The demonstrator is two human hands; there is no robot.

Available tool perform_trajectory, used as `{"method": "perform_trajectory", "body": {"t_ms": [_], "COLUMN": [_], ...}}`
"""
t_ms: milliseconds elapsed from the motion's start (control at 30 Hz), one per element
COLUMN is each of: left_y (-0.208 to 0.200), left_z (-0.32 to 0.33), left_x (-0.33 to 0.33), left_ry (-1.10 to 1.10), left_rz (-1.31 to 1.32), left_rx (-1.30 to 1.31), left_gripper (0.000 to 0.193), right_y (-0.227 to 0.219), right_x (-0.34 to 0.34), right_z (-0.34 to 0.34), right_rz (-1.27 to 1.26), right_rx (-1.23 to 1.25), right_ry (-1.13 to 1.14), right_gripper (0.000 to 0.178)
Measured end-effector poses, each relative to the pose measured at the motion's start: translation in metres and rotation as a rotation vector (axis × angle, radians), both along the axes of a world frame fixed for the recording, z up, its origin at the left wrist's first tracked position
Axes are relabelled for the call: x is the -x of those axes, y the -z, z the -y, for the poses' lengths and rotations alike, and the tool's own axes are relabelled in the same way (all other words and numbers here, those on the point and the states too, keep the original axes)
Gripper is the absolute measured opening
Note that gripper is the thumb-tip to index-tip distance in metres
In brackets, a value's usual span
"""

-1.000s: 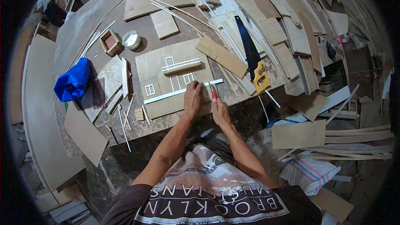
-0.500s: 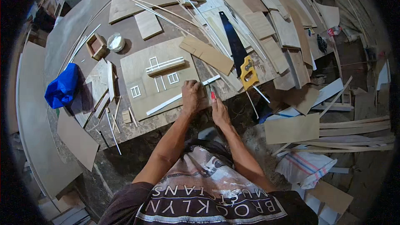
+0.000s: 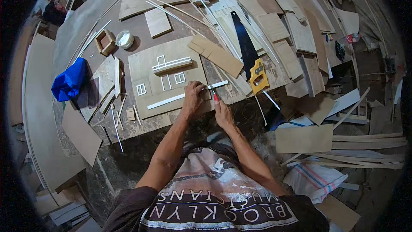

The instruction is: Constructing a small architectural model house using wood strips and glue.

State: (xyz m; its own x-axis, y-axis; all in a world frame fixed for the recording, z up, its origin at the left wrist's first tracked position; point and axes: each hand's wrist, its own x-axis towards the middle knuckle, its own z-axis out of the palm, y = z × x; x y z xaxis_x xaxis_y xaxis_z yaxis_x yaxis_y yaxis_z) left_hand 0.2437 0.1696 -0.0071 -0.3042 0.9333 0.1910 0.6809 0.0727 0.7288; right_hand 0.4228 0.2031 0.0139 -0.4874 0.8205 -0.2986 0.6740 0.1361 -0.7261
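My left hand is closed over a long white strip, its bent fingers pressing the strip down and hiding its middle. The strip slants across the near side of a plywood board and reaches past its right edge. In my right hand is a slim red-handled knife, its thin blade touching or close to the strip just right of my left hand. The board bears small white window frames, a door outline and a narrow ledge edged in white.
A handsaw with a yellow handle lies right of the board, beside a brown panel. Wood offcuts fill the far right. On the left are a tub of white paste, a small wooden box and a blue bag.
The view has shifted slightly, so the table sits a little differently in the picture. Both hands keep their places at the strip, and the knife has tilted a little more upright.
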Motion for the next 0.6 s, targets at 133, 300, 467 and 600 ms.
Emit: {"method": "perform_trajectory", "body": {"t_ms": [133,300,467,600], "left_y": [-0.002,-0.001,-0.003,-0.002], "left_z": [-0.003,-0.002,-0.002,-0.002], "left_x": [-0.003,-0.002,-0.002,-0.002], "left_ry": [-0.001,0.002,-0.003,-0.012], "left_rz": [-0.002,-0.032,-0.051,-0.058], "left_rx": [-0.017,-0.008,-0.004,-0.041], "left_gripper": [0.05,0.05,0.048,0.037], "right_y": [0.009,0.01,0.012,0.003], "right_x": [-0.001,0.002,0.004,0.007], "right_z": [0.006,0.014,0.013,0.012], "right_rz": [-0.021,-0.064,-0.039,0.042], "right_rx": [-0.031,-0.116,-0.022,0.014], "right_ry": [0.048,0.066,0.064,0.073], "right_gripper": [0.042,0.045,0.049,0.047]}}
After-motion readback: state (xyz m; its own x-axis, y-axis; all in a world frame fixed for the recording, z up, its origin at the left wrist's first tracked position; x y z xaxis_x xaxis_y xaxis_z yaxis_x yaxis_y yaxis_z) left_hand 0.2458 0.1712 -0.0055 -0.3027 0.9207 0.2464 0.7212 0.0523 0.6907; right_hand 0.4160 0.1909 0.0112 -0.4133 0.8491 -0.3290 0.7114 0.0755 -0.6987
